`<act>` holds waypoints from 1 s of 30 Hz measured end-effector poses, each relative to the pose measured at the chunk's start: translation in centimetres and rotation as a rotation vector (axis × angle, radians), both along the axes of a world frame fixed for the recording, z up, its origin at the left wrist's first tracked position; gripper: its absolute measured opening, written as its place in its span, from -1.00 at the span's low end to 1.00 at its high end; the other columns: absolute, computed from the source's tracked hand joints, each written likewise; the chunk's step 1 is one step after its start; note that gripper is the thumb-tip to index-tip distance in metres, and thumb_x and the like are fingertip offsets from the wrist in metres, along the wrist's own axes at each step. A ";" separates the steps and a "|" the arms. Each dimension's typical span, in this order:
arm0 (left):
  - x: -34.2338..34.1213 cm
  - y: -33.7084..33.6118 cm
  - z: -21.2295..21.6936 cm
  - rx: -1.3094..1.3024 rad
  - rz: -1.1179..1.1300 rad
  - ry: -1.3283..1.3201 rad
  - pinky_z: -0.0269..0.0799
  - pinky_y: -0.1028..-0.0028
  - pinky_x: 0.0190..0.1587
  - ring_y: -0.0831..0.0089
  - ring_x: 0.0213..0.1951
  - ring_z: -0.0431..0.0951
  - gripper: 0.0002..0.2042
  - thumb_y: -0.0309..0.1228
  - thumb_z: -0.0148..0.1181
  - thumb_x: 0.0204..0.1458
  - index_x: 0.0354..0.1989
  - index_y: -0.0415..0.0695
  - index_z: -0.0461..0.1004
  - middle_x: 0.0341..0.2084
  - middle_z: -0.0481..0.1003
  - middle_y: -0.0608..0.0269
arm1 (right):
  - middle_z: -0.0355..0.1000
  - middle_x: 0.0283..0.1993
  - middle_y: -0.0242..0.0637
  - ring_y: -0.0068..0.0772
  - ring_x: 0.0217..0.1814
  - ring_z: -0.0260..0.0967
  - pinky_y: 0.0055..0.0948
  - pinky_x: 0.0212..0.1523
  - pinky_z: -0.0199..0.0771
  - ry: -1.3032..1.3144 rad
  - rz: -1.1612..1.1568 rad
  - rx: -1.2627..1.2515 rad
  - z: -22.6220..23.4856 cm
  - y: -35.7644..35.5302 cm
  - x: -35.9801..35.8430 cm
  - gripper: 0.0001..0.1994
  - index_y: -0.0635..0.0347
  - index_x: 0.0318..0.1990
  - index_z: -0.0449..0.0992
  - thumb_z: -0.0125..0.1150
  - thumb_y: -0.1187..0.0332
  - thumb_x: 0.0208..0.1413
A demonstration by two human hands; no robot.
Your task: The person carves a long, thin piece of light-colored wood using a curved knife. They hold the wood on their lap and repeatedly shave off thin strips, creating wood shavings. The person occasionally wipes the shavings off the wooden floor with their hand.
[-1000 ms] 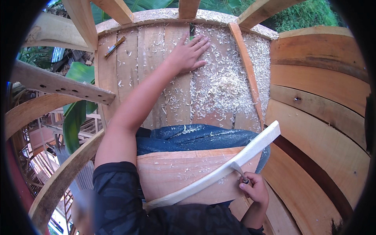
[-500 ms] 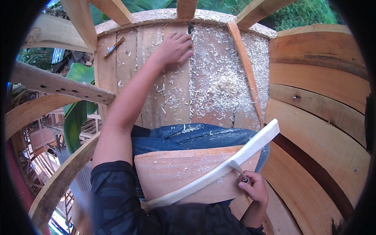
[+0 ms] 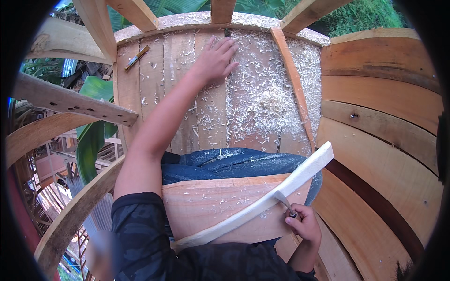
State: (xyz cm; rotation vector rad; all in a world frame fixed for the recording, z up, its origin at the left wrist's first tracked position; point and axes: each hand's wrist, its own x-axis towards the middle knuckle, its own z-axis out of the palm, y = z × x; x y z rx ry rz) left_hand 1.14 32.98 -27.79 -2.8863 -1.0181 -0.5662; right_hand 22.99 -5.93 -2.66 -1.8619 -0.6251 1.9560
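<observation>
My left hand (image 3: 218, 60) reaches far ahead and lies on the plank floor (image 3: 211, 112), palm down with its fingers apart, among scattered wood shavings. Across my lap rests a broad reddish board (image 3: 201, 199), sprinkled with a few shavings. A long, pale, curved strip of wood (image 3: 253, 210) lies slantwise on top of it, its upper end sticking out past the board at the right. My right hand (image 3: 304, 222) grips the handle of a small hand tool with a curved metal blade (image 3: 283, 198). The blade's tip touches the strip; its exact kind is unclear.
Shavings (image 3: 272, 103) heap thickest at the right of the floor, beside an orange wooden batten (image 3: 295, 79). A small thin object (image 3: 137, 58) lies at the far left. Curved plank walls (image 3: 384, 136) rise on the right; open ribs (image 3: 70, 206) stand on the left.
My left hand has shifted slightly right over the planks, and its fingers have spread further apart. The right hand, tool, strip and board look nearly unmoved.
</observation>
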 end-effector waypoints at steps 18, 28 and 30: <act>3.0 0.9 2.2 -0.051 -0.055 0.356 -0.25 -0.02 0.42 0.34 0.42 0.00 -0.27 0.21 -0.27 0.20 0.36 -0.12 0.13 0.37 0.11 0.17 | 0.33 -0.50 -0.51 -0.72 -0.39 0.21 -0.58 -0.34 0.24 0.020 -0.019 -0.117 0.3 0.1 0.4 -0.86 0.27 -0.42 0.46 0.28 0.41 0.04; 7.0 -0.3 2.0 -0.053 -0.091 0.392 -0.06 0.02 0.37 0.29 0.38 0.10 -0.18 0.29 -0.31 0.17 0.40 -0.15 0.04 0.35 0.15 0.13 | 0.32 -0.51 -0.49 -0.72 -0.38 0.19 -0.58 -0.35 0.23 -0.010 0.041 -0.005 0.1 0.3 0.3 -0.86 0.26 -0.41 0.47 0.29 0.40 0.03; 8.2 -0.7 3.2 -0.134 0.127 0.492 -0.02 -0.04 0.35 0.25 0.37 0.11 -0.15 0.30 -0.28 0.15 0.39 -0.20 0.05 0.34 0.17 0.09 | 0.32 -0.51 -0.49 -0.71 -0.39 0.20 -0.58 -0.35 0.23 -0.033 0.046 0.004 -0.1 -0.2 0.3 -0.86 0.27 -0.41 0.47 0.28 0.40 0.04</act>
